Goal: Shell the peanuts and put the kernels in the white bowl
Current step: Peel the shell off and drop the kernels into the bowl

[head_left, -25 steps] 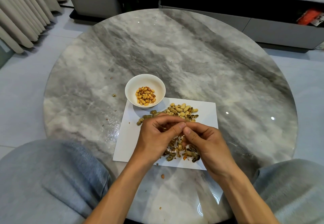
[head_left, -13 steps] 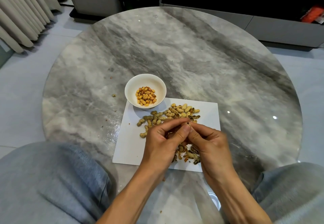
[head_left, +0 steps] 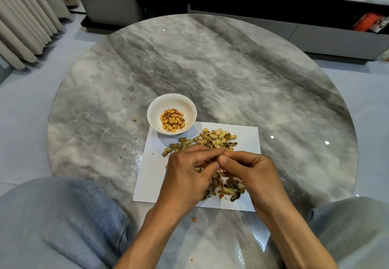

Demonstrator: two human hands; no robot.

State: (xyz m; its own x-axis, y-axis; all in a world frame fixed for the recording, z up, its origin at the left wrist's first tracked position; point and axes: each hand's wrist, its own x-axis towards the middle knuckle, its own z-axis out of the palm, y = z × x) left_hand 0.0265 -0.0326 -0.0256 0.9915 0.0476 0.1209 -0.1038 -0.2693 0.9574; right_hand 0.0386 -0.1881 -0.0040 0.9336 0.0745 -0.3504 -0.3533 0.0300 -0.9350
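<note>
A white bowl (head_left: 156,105) holding several golden kernels (head_left: 172,119) stands on the far left corner of a white paper sheet (head_left: 246,140). A heap of unshelled peanuts (head_left: 210,138) lies on the sheet just right of the bowl. Empty shells (head_left: 228,187) are piled nearer me, partly hidden under my hands. My left hand (head_left: 187,176) and my right hand (head_left: 250,173) meet fingertip to fingertip above the sheet and pinch one peanut (head_left: 221,156) between them; only a sliver of it shows.
The sheet lies on a round grey marble table (head_left: 210,69). Shell crumbs (head_left: 133,119) dot the table left of the bowl, and one loose kernel (head_left: 194,219) lies near the front edge. My knees in grey trousers flank the table's near side.
Both hands have stayed joined on the peanut and shifted slightly away from me, over the sheet. More of the unshelled heap shows left of my left hand.
</note>
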